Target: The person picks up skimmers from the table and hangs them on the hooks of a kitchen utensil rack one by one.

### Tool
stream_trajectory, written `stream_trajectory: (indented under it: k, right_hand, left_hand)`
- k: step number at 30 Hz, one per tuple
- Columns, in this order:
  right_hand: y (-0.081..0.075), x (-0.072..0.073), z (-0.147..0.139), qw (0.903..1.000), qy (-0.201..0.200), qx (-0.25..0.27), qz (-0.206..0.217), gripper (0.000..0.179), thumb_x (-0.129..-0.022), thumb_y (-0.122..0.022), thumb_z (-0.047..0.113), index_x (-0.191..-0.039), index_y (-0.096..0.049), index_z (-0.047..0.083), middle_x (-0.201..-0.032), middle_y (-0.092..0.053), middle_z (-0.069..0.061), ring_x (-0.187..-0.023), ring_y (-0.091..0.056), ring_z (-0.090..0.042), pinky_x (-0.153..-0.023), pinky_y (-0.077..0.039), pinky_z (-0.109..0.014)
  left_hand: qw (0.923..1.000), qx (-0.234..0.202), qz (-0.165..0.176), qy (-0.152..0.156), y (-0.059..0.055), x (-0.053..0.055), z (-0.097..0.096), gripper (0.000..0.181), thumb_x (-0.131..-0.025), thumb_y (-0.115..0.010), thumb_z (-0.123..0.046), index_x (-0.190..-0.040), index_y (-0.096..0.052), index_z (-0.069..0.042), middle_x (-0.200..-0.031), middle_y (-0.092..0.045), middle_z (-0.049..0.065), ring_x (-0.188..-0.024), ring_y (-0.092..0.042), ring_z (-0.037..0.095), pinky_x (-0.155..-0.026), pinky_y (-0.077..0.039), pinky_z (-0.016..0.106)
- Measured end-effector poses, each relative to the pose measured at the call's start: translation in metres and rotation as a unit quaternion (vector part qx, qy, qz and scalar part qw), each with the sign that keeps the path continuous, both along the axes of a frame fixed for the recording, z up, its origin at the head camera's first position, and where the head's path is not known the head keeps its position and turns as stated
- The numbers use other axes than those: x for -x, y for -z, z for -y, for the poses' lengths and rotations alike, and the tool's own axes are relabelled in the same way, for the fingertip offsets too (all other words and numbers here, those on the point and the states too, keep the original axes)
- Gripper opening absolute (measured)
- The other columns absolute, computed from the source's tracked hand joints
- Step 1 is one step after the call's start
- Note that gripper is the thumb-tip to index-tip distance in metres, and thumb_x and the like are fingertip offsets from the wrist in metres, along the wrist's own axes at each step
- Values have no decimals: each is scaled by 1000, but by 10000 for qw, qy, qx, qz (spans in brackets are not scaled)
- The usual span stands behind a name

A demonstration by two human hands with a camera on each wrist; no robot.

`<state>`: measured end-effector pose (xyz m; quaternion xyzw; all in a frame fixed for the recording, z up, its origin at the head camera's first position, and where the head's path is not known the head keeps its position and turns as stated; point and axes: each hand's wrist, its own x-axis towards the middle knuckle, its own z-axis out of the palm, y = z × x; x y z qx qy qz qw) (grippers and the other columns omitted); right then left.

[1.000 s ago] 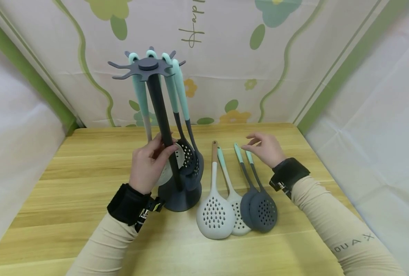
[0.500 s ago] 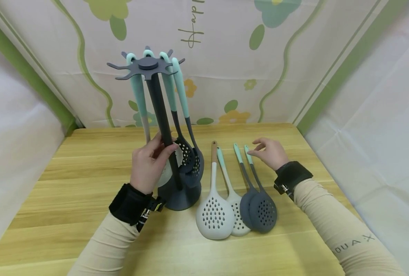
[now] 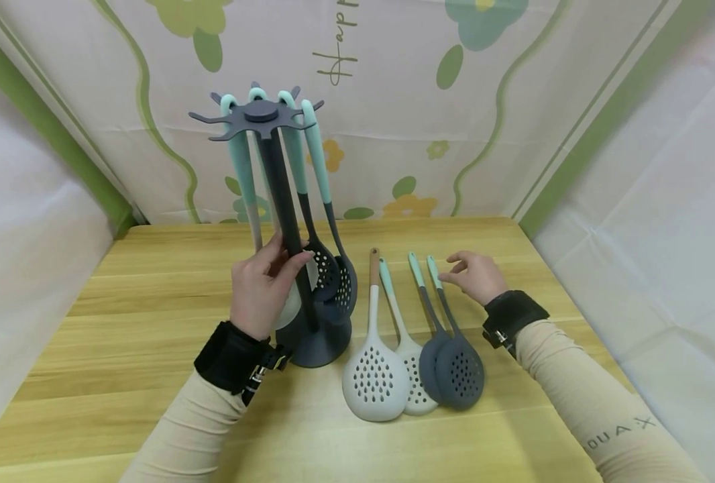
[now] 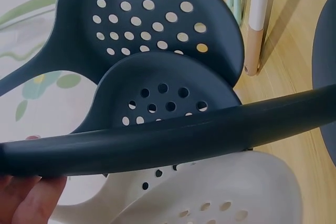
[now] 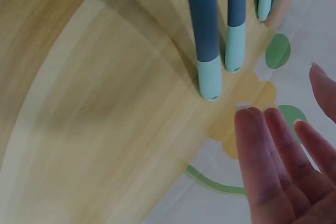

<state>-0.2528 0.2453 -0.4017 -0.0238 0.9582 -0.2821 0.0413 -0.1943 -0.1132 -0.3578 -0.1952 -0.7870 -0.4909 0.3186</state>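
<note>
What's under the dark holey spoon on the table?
Beneath the dark holey spoon, another dark utensil peeks out on the left. The rest of its head is covered, so I can't tell about holes.

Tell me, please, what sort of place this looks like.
Probably a staged indoor work area: a wooden tabletop, a flower-printed cloth behind it, and plain white sheets on both sides.

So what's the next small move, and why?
Probably ease the right hand in and pinch the rightmost dark spatula by its mint handle. That handle is the nearest one, and the right wrist view shows the hand apart from it, holding nothing. The left hand grips the stand, which has bare hooks.
</note>
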Motion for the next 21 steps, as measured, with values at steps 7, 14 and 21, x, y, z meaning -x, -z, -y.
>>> stream_trajectory:
  k: [7,14,21]
  right_hand:
    - [5,0,-2,9996,-36,-56,288,54,-93,-68,26,-134,-53,-6,-114,-67,-29,-80,-71,-35,-65,-57,-34]
    - [12,0,-3,9988,-27,-193,453,54,-93,-69,26,-132,-54,-8,-114,-67,-29,-77,-72,-32,-64,-58,-35]
    - [17,0,-3,9974,-64,-243,681,53,-92,-71,25,-128,-56,-11,-107,-70,-26,-71,-71,-27,-59,-55,-30]
  left_hand:
    - [9998,62,-96,-133,0,0,-1,21,-88,-74,-9,-107,-69,0,-97,-76,15,-91,-75,27,-78,-59,31]
    - [9995,57,-188,-260,1,2,-3,22,-88,-74,-9,-106,-69,1,-96,-76,16,-89,-76,28,-77,-59,31]
    - [9991,48,-309,-271,2,4,-3,25,-87,-75,-8,-109,-69,3,-97,-75,18,-89,-75,29,-77,-59,32]
